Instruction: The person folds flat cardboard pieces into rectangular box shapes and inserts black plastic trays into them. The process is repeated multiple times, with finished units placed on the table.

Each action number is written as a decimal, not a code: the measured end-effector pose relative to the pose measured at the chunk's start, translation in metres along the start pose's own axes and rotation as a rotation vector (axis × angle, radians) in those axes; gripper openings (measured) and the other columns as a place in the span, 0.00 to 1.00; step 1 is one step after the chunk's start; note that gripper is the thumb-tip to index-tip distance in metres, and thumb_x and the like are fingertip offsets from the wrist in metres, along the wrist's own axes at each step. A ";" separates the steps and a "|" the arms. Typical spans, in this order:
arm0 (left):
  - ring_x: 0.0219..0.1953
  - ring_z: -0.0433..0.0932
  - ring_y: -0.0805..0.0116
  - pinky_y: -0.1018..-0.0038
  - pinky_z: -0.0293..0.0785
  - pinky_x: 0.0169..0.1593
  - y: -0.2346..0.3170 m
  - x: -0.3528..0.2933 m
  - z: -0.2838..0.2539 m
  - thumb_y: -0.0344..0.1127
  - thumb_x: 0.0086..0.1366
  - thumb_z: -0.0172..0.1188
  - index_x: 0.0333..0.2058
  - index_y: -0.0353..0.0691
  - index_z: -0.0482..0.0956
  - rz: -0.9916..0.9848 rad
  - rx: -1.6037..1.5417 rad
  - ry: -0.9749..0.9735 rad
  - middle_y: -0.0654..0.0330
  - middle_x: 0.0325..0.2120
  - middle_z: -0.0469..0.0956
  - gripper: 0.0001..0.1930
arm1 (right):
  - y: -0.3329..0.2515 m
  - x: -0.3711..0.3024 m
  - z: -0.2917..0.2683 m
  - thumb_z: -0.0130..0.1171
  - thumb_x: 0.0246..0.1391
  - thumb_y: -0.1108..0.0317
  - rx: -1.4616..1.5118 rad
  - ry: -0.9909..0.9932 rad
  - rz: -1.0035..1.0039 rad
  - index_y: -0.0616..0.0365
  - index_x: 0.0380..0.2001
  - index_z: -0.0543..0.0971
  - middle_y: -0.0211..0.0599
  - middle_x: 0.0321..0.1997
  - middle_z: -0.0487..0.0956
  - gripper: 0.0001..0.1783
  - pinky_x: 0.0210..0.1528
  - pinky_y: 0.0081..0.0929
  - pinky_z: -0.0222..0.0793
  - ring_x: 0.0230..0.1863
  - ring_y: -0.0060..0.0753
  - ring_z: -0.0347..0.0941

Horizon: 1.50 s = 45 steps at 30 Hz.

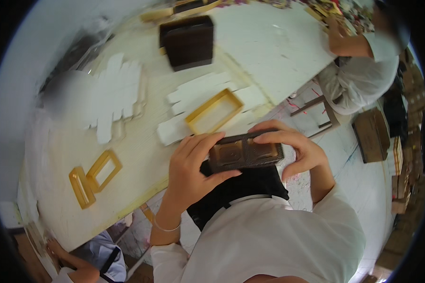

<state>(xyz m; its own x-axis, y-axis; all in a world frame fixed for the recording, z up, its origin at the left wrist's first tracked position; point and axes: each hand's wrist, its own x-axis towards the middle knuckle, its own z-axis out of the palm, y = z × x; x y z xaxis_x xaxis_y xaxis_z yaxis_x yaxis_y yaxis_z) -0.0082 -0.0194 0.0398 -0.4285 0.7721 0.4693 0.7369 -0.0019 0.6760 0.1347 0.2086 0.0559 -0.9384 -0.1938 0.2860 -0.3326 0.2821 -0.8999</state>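
A dark brown plastic tray [232, 153] with two square moulded recesses is held up in front of me, just off the table's edge. My left hand [190, 162] grips its left end, fingers over the far side and thumb along the near edge. At the right end, the fingers of my right hand [295, 147] lie over the tray's top and far edge, while that thumb hangs below the near corner. Beyond the tray, a gold rectangular frame [191, 123] rests on white flat box blanks [178, 104].
Further back stands a dark brown stack of trays [188, 45]. More white blanks [119, 87] and two gold frames [81, 187] lie on the left of the pale table [141, 162]. One person [363, 70] works at far right; another's arm [71, 257] shows at lower left.
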 end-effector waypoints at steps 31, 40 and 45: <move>0.45 0.69 0.53 0.64 0.66 0.51 -0.048 0.013 0.003 0.42 0.51 0.69 0.59 0.49 0.68 -0.263 0.149 -0.159 0.54 0.48 0.68 0.35 | 0.061 0.076 -0.046 0.59 0.45 0.71 -1.094 -0.463 -0.467 0.56 0.53 0.74 0.48 0.56 0.69 0.27 0.46 0.32 0.71 0.47 0.43 0.73; 0.47 0.67 0.51 0.65 0.66 0.52 -0.044 0.014 0.005 0.43 0.49 0.69 0.60 0.48 0.67 -0.342 0.208 -0.211 0.53 0.49 0.66 0.38 | 0.052 0.066 -0.035 0.57 0.55 0.64 -0.523 -0.472 0.072 0.51 0.57 0.72 0.55 0.62 0.62 0.25 0.58 0.42 0.62 0.59 0.53 0.64; 0.54 0.63 0.49 0.58 0.58 0.59 -0.041 0.008 0.012 0.52 0.53 0.64 0.61 0.50 0.67 -0.269 0.446 -0.186 0.52 0.53 0.64 0.36 | 0.062 0.061 -0.031 0.57 0.54 0.63 -0.812 -0.303 -0.266 0.51 0.56 0.72 0.56 0.61 0.63 0.25 0.60 0.44 0.61 0.59 0.55 0.63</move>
<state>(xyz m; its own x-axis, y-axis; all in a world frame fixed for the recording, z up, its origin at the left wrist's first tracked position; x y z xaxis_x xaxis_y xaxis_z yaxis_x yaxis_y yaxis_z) -0.0358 -0.0053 0.0092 -0.5622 0.8076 0.1778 0.7818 0.4490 0.4326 0.0540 0.2431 0.0275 -0.7944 -0.5539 0.2492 -0.6064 0.7463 -0.2743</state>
